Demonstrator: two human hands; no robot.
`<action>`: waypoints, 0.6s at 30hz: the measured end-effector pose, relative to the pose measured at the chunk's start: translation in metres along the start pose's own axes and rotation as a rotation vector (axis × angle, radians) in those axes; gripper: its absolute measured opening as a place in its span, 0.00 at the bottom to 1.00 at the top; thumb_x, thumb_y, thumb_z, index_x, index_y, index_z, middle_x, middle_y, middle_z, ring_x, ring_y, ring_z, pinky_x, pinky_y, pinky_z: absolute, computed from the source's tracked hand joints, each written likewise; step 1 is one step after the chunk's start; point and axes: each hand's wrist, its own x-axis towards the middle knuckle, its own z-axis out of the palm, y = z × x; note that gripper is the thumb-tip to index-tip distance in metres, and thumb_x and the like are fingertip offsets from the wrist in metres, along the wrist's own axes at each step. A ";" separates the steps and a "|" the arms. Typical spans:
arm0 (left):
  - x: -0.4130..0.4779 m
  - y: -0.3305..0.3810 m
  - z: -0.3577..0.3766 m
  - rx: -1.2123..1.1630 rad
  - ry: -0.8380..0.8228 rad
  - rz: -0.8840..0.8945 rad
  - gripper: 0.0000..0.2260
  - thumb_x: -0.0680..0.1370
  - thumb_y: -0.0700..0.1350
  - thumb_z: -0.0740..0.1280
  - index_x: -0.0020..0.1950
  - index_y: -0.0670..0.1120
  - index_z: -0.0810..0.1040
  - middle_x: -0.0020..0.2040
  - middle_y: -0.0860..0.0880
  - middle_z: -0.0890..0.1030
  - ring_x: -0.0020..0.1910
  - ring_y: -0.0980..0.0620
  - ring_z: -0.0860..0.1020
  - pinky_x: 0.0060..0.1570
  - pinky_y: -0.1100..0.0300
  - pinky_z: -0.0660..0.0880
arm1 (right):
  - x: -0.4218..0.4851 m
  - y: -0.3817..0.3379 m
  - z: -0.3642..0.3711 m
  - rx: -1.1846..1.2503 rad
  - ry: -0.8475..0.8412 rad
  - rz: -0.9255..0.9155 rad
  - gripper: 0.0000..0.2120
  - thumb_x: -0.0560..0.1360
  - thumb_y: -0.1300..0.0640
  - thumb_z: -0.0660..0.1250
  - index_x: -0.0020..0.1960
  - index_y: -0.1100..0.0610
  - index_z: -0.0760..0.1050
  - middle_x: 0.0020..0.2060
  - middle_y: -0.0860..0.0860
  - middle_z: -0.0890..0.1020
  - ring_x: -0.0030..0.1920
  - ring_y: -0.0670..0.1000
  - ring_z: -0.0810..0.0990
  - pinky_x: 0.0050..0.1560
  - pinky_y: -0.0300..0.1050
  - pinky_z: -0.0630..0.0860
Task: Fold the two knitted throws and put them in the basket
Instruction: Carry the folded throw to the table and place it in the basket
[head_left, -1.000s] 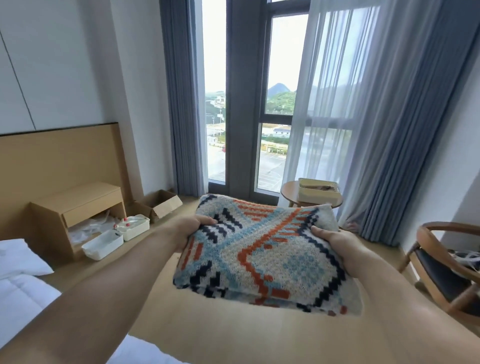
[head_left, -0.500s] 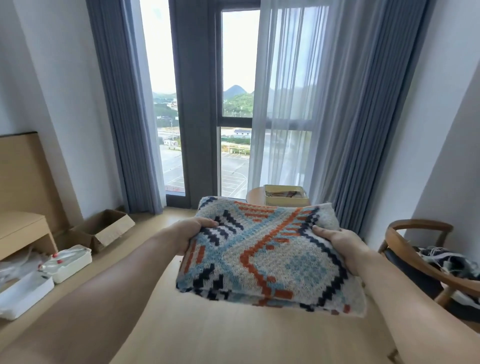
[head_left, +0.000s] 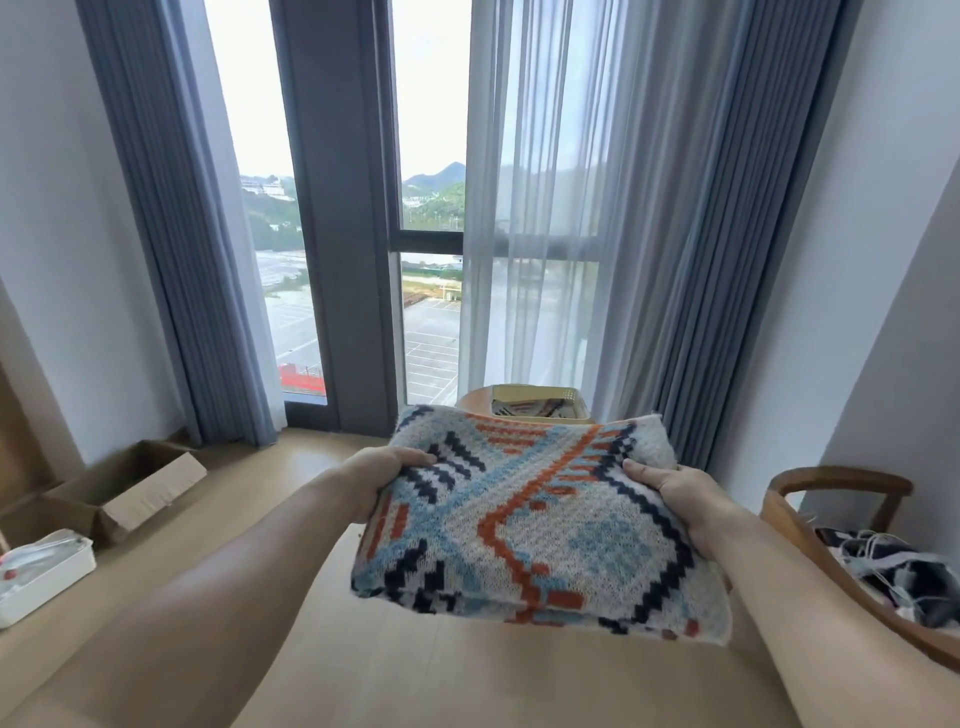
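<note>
A folded knitted throw (head_left: 535, 525), patterned in blue, orange, navy and cream, is held out flat in front of me above the floor. My left hand (head_left: 382, 478) grips its left edge, thumb on top. My right hand (head_left: 680, 493) grips its right edge the same way. Beyond the throw's far edge a cream basket (head_left: 535, 402) stands on a small round wooden table (head_left: 470, 402) by the window. Patterned fabric shows inside the basket. The throw hides the basket's near side.
A wooden armchair (head_left: 831, 483) with dark cloth and cords on its seat stands at the right. An open cardboard box (head_left: 130, 491) and a white plastic container (head_left: 44, 571) lie on the floor at the left. Grey curtains flank the tall window.
My view has swung right and moved closer to the window. The bed and nightstand have left the frame. Both hands hold the throw as before, and the basket is nearer.
</note>
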 end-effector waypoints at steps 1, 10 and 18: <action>0.012 0.008 0.007 -0.008 0.000 0.004 0.14 0.75 0.46 0.71 0.55 0.40 0.73 0.36 0.42 0.84 0.30 0.45 0.83 0.33 0.54 0.81 | 0.015 -0.008 -0.005 0.006 0.000 -0.006 0.33 0.67 0.56 0.79 0.67 0.64 0.71 0.45 0.64 0.86 0.40 0.64 0.86 0.36 0.54 0.83; 0.138 0.068 0.030 -0.023 0.016 -0.011 0.17 0.74 0.45 0.73 0.58 0.39 0.73 0.39 0.42 0.84 0.34 0.44 0.83 0.36 0.52 0.81 | 0.144 -0.041 -0.015 -0.032 0.000 0.034 0.25 0.68 0.57 0.79 0.60 0.63 0.75 0.43 0.63 0.86 0.41 0.64 0.86 0.40 0.56 0.83; 0.275 0.134 0.016 -0.016 -0.014 -0.019 0.16 0.74 0.45 0.72 0.57 0.39 0.73 0.37 0.42 0.84 0.32 0.44 0.83 0.37 0.52 0.81 | 0.273 -0.073 0.012 -0.060 0.093 0.043 0.25 0.68 0.57 0.79 0.61 0.65 0.75 0.44 0.64 0.86 0.39 0.63 0.86 0.41 0.57 0.83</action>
